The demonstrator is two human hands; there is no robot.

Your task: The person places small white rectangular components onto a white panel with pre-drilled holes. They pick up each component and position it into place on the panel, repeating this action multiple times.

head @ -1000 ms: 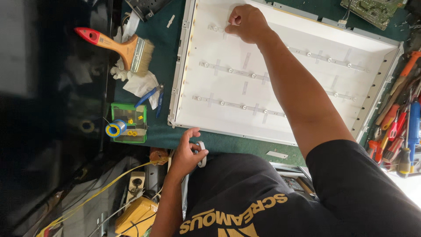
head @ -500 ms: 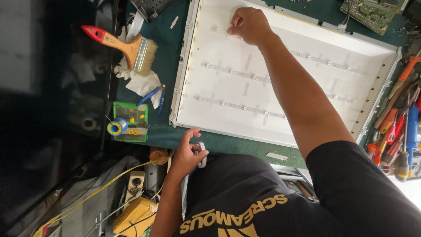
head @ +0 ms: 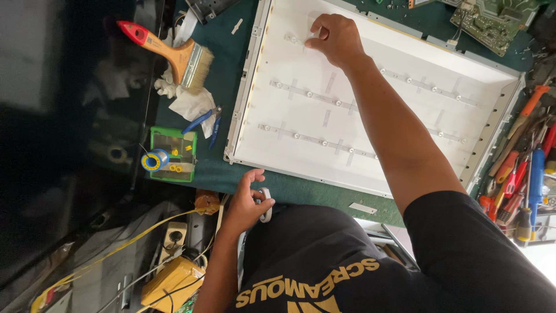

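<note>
A white backlight panel [head: 405, 116] lies open on the green mat, with three rows of LED strips [head: 315, 95] across it. My right hand [head: 336, 37] reaches over the panel to the top strip near its left end, fingers curled and fingertips pinched on the strip. My left hand [head: 246, 206] stays at the panel's near edge by my body and holds a small white tape roll [head: 266, 207] between thumb and fingers.
Left of the panel lie a paintbrush with a red handle [head: 171, 52], crumpled white tissue [head: 188, 101], blue cutters [head: 205, 122] and a green tray with a solder spool [head: 155, 160]. Screwdrivers and pliers [head: 521, 179] crowd the right edge. A circuit board [head: 492, 20] sits at the top right.
My right hand stays at the top strip's left end and has barely shifted. The left hand keeps the tape roll in place. The view has drifted slightly.
</note>
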